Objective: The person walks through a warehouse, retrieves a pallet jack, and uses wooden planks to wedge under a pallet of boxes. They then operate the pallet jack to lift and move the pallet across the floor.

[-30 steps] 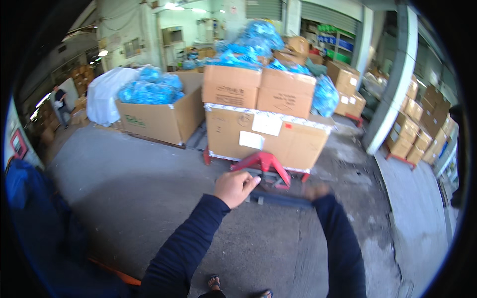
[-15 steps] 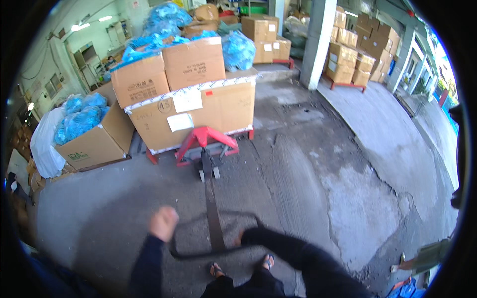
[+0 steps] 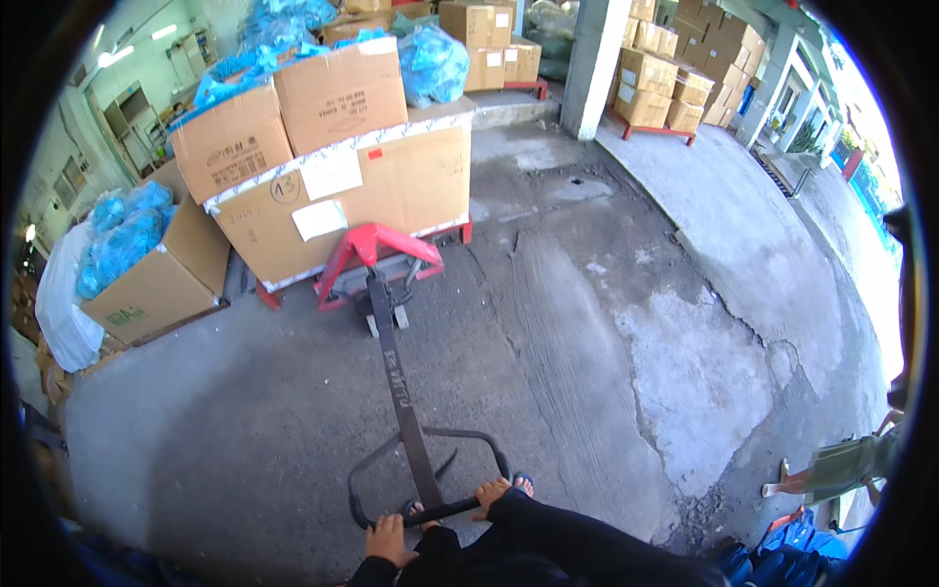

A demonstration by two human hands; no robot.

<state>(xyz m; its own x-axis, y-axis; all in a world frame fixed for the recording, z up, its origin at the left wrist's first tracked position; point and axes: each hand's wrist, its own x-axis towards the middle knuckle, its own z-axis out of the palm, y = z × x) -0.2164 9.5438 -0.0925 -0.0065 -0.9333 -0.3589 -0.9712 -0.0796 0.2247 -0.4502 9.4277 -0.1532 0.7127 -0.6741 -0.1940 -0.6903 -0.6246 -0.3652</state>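
Gripping the handle (image 3: 430, 509) of the pallet jack (image 3: 386, 269), my left hand (image 3: 389, 540) and right hand (image 3: 492, 495) now both clamp its near bar; half a second ago the left hung free. Sleeves hide my wrists. Three boxes (image 3: 342, 157) ride the jack ahead.

left hand (image 3: 391, 541): fingers curled, gripping; right hand (image 3: 492, 496): fingers curled, gripping; dark sleeves

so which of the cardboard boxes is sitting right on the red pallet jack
The big long box with white paper sheets stuck on its front, directly behind the pallet jack. Two smaller boxes sit on top; the open box of blue bags stands aside.
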